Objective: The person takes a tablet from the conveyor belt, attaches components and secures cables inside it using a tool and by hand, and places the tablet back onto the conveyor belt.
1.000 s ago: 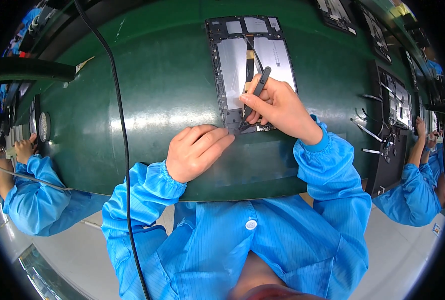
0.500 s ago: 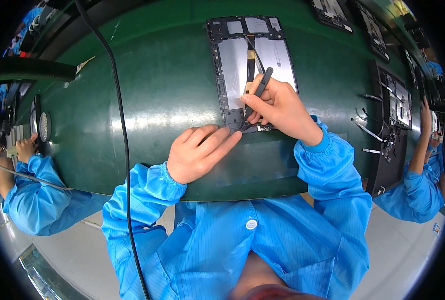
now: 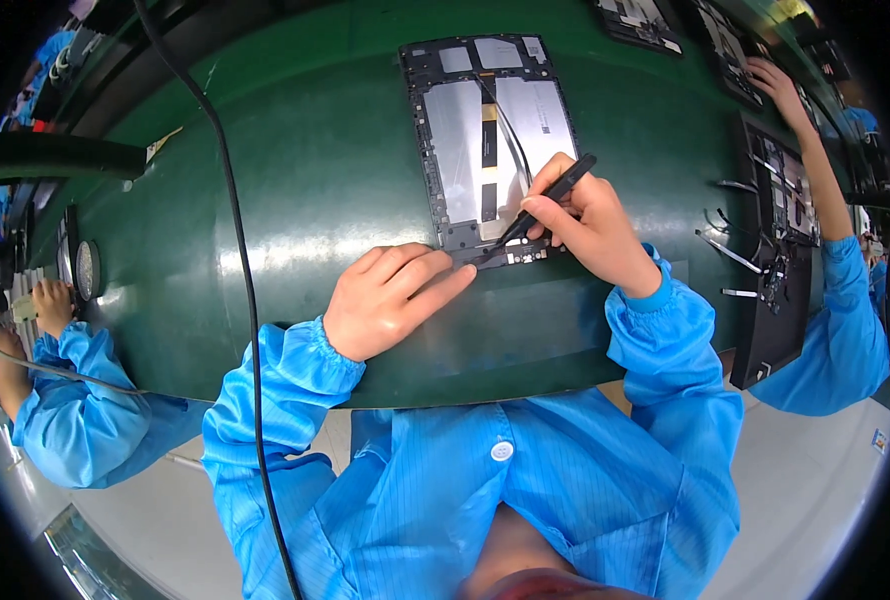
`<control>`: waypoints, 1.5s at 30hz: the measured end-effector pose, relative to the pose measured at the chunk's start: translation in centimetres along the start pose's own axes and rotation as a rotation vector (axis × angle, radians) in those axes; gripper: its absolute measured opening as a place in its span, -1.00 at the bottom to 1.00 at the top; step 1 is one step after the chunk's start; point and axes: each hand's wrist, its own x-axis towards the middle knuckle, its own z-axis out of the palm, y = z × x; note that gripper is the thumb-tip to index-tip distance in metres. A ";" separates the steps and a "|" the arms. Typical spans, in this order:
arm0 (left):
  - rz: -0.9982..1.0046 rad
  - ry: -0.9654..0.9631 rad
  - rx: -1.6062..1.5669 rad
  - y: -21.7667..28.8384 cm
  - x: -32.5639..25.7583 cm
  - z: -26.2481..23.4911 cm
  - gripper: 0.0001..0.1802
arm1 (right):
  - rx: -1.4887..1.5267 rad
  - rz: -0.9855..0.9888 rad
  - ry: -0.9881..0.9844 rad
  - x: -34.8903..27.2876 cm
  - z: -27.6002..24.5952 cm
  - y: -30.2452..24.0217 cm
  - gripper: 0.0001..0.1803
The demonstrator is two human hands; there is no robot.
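Note:
An opened tablet-like device (image 3: 445, 130), with a black frame and silver plates, lies on the green table. Down its middle runs a black ribbon cable (image 3: 490, 145) with gold-coloured tape, and a thin black cable (image 3: 508, 120) curves beside it. My right hand (image 3: 590, 225) pinches black tweezers (image 3: 559, 188), slanted, their tip at the device's near edge by small circuit parts (image 3: 525, 255). Resting at the near left corner is my left hand (image 3: 390, 295), fingers stretched out, the index fingertip beside the tweezers' tip. It holds nothing visible.
A black cable (image 3: 235, 200) hangs across the view on the left. At right, a black tray (image 3: 770, 335) holds device parts and short cables. More opened devices (image 3: 640, 22) lie at the far right. Co-workers in blue sit on both sides; one's hand (image 3: 780, 90) reaches over a device.
My right hand has shifted right and nearer, laying the tweezers at a lower slant. The device sits slightly further left. The right-hand co-worker's arm now reaches to a far device.

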 end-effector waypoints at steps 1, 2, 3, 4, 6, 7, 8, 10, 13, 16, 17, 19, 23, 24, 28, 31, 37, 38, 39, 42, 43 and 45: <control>0.000 0.007 -0.006 0.0 0.0 0.0 -0.47 | 0.000 0.001 0.001 0.0 0.0 0.0 -0.82; 0.000 0.006 -0.006 0.0 0.0 0.0 -0.47 | 0.009 0.001 0.000 0.1 0.0 0.1 -0.82; -0.002 0.016 -0.008 -0.1 0.0 0.1 -0.47 | 0.017 0.001 -0.002 0.1 0.0 0.2 -0.82; -0.005 0.025 -0.010 -0.1 0.0 0.2 -0.48 | 0.017 0.000 -0.003 0.1 0.0 0.2 -0.82; -0.006 0.026 -0.012 -0.1 0.0 0.2 -0.48 | 0.068 0.027 0.021 0.1 0.0 0.3 -0.82; -0.007 0.026 -0.016 -0.1 0.1 0.3 -0.48 | 0.068 0.027 0.022 0.1 0.0 0.4 -0.82; -0.006 0.026 -0.016 -0.1 0.1 0.3 -0.48 | 0.092 0.033 0.015 0.1 -0.1 0.6 -0.82; -0.016 0.035 -0.028 -0.1 0.1 0.3 -0.48 | 0.116 0.038 0.008 0.0 -0.2 0.6 -0.82; -0.005 0.047 -0.026 -0.2 0.1 0.5 -0.46 | 0.104 0.057 0.008 0.0 -0.3 0.6 -0.83; -0.003 0.053 -0.029 -0.1 0.1 0.6 -0.46 | 0.145 0.053 0.026 -0.1 -0.1 0.6 -0.83; -0.002 0.052 -0.029 -0.2 0.1 0.6 -0.46 | 0.118 0.040 0.037 0.0 0.0 0.5 -0.83; 0.000 0.051 -0.031 -0.2 0.1 0.5 -0.46 | 0.090 0.027 0.048 0.1 0.0 0.4 -0.83; -0.005 0.059 -0.032 -0.1 0.1 0.5 -0.46 | -0.007 -0.045 0.007 0.2 -0.1 0.5 -0.82; -0.003 0.059 -0.035 -0.2 0.1 0.6 -0.47 | -0.026 -0.041 -0.005 0.2 -0.1 0.6 -0.82; -0.006 0.054 -0.033 -0.1 0.1 0.5 -0.47 | 0.114 0.059 0.019 0.1 -0.1 0.5 -0.81; -0.006 0.053 -0.031 -0.1 0.1 0.6 -0.47 | 0.095 0.055 0.020 -0.1 -0.1 0.7 -0.81; -0.007 0.012 0.045 0.4 0.3 0.5 -0.40 | 0.057 0.002 0.031 -0.1 0.2 0.8 -0.80; -0.006 0.012 0.045 0.4 0.3 0.5 -0.40 | 0.055 -0.002 0.032 -0.1 0.2 0.8 -0.80; -0.011 0.016 0.049 0.4 0.1 0.7 -0.39 | 0.052 -0.006 0.032 0.0 0.2 0.8 -0.80; -0.019 0.023 0.052 0.4 0.2 0.8 -0.39 | 0.020 -0.017 0.018 0.0 0.2 0.8 -0.79; -0.024 0.026 0.051 0.5 0.2 0.8 -0.39 | 0.020 -0.018 0.018 0.0 0.2 0.7 -0.79; -0.031 0.035 0.046 0.6 0.1 1.0 -0.39 | 0.044 -0.017 0.032 -0.1 0.4 0.7 -0.79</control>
